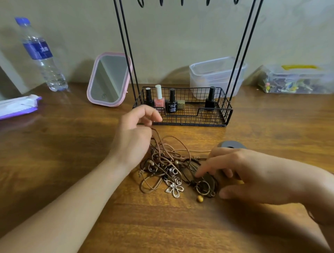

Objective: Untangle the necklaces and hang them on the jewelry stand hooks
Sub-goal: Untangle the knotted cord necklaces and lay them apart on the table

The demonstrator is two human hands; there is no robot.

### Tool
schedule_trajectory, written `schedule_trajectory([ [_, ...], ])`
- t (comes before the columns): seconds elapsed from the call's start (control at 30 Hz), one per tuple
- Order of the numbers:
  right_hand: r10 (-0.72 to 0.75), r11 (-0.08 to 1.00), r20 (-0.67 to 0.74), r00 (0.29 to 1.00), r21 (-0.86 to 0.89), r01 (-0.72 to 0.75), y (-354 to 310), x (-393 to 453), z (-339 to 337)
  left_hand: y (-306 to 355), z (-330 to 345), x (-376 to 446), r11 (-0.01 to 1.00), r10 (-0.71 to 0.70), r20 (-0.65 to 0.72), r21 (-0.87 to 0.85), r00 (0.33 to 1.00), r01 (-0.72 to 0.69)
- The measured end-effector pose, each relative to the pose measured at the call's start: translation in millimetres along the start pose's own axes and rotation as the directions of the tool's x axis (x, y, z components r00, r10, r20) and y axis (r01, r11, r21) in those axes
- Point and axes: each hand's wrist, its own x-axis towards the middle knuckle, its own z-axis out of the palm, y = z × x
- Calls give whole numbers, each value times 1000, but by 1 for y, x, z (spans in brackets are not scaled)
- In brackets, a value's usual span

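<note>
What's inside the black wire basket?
The wire basket holds three black bottles, one pink polish bottle and a small gold block. The left hand covers its corner.

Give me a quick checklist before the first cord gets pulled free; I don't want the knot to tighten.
1. Left hand pinches one brown cord above the tangled necklaces: ok.
2. Right hand holds the pile down at the ring pendant: ok.
3. Lifted cord free of other strands: not ok, it runs into the knot.
4. Stand hooks empty: ok as far as seen; the frame cuts them off.
5. Path to the jewelry stand open: ok.
</note>
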Motion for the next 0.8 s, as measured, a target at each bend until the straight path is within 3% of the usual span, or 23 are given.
schedule_trajectory([
  [0.07, -2, 1000, 30, 1000, 9, 2, 1, 0, 0, 3, 4, -6, 934, 303, 111, 161, 946, -318],
  [0.13, 7, 1000, 29, 1000, 8, -7, 1, 1, 0, 2, 9, -11, 828, 409, 353, 245, 842, -505],
  [0.23, 10, 1000, -18, 1000, 12, -10, 1, 2, 0, -6, 15, -16, 644, 330, 631, 394, 702, -657],
  [0.3, -8, 1000, -49, 999, -1, 8, 1, 1, 0, -12, 16, -16, 618, 247, 708, 411, 662, -670],
  [0.53, -80, 997, -173, 982, -17, 78, 12, 4, 2, -6, 13, -16, 681, 231, 725, 356, 649, -640],
  [0.67, -169, 976, -359, 918, 67, 206, 9, 11, 7, 3, 14, -18, 870, 250, 594, 208, 765, -447],
  [0.8, -125, 898, -426, 896, 335, 285, 4, 20, 17, 9, 16, -20, 931, 331, 429, -2, 840, -366],
])
